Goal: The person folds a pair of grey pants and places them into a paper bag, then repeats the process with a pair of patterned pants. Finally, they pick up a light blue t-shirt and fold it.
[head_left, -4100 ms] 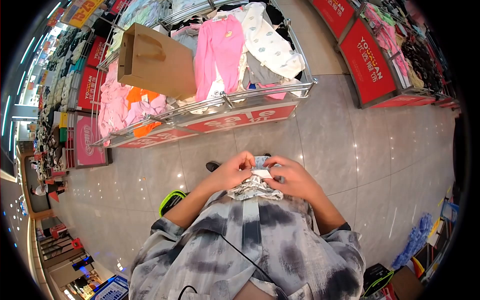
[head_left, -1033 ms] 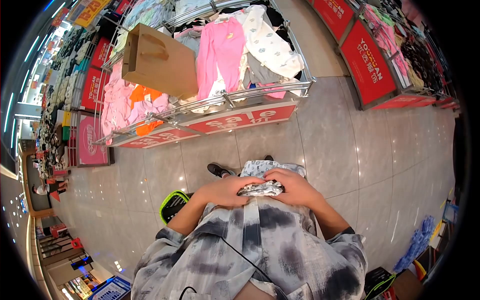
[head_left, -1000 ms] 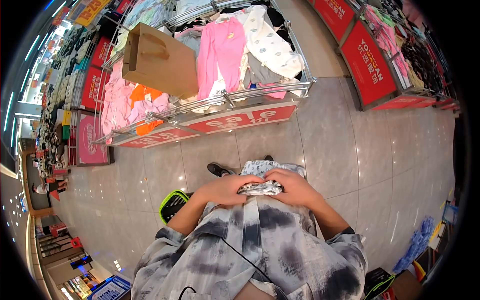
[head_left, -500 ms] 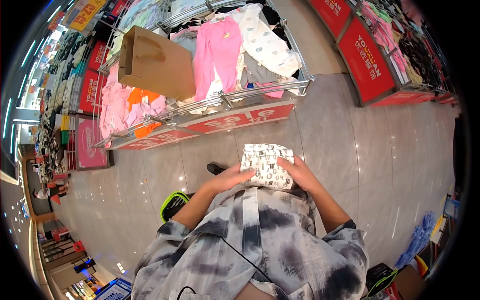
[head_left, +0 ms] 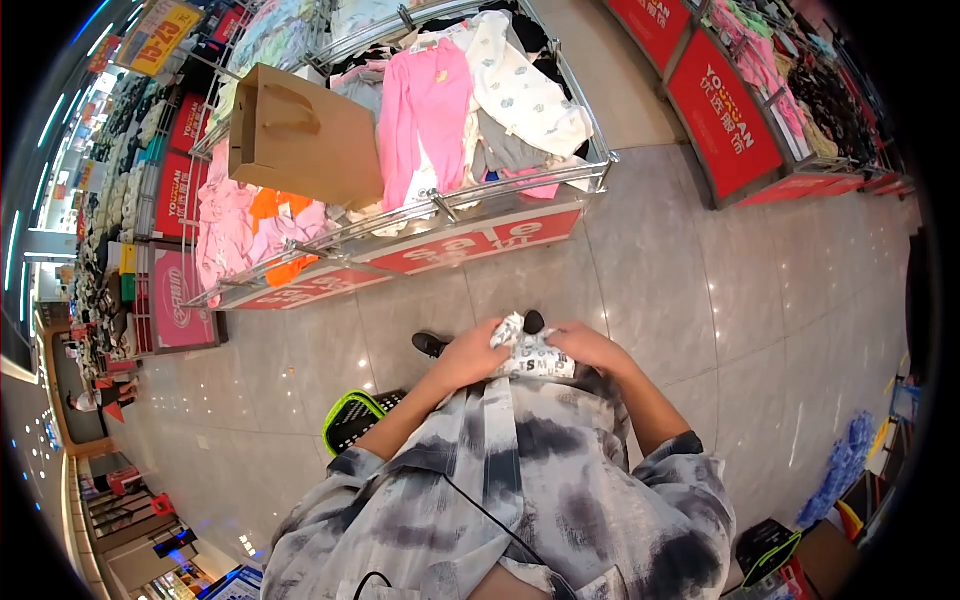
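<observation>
A white cloth item printed with dark letters [head_left: 540, 364] is held in front of my body, bunched at its top. My left hand [head_left: 474, 352] grips its left side with curled fingers. On the opposite side, my right hand [head_left: 586, 347] pinches the edge. The dark tip of a shoe [head_left: 534, 322] shows just above the cloth, between the hands. Beyond the hands stands a metal-railed bin [head_left: 440, 204] with pink, white, grey and orange clothes. A brown paper bag [head_left: 340, 150] leans on the clothes at the bin's left.
Another shoe [head_left: 430, 344] is on the grey tiled floor [head_left: 660, 290]. A green-edged black basket [head_left: 352, 418] sits left of my body. Red-panelled clothing bins [head_left: 722, 120] stand at the upper right, and a pink sign [head_left: 180, 295] at the left.
The printed cloth was spread flat and upright; its top is now folded down and bunched, lower toward my body. The shoe tip behind it has come into view.
</observation>
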